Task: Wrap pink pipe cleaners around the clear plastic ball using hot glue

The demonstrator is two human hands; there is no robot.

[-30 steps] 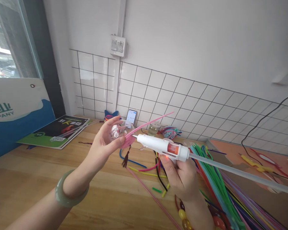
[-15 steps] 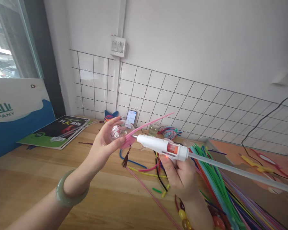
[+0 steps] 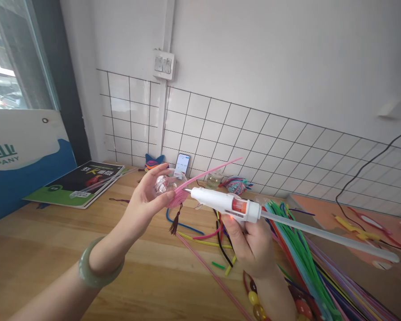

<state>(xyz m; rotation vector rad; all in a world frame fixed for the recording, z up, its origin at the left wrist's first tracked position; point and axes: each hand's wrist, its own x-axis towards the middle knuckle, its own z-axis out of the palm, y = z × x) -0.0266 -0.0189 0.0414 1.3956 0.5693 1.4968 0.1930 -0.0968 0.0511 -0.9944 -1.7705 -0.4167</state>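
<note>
My left hand point(image 3: 152, 189) is closed around a clear plastic ball point(image 3: 162, 183), its thumb pressed near the side. Pink pipe cleaner point(image 3: 207, 171) covers the ball's lower right part, and its free end sticks out up and to the right. A dark red tassel point(image 3: 175, 223) hangs beneath. In my right hand point(image 3: 250, 243) is a white hot glue gun point(image 3: 217, 200), gripped by its handle, with a small orange light by the thumb. The nozzle tip touches or nearly touches the pink pipe cleaner. A long translucent glue stick point(image 3: 330, 234) juts from the gun's rear.
Bundled colourful pipe cleaners point(image 3: 297, 249) lie at right, beside a yellow-handled tool point(image 3: 354, 229). Loose pipe cleaner pieces point(image 3: 217, 265) are scattered mid-table. A phone point(image 3: 181, 165), a glass jar point(image 3: 214, 179) and a multicoloured pipe-cleaner fish point(image 3: 236, 184) stand by the wall grid. Books point(image 3: 76, 183) lie left.
Both hands stay almost in place. The rear end of the glue stick has shifted slightly left and up; the nozzle remains at the pink pipe cleaner.
</note>
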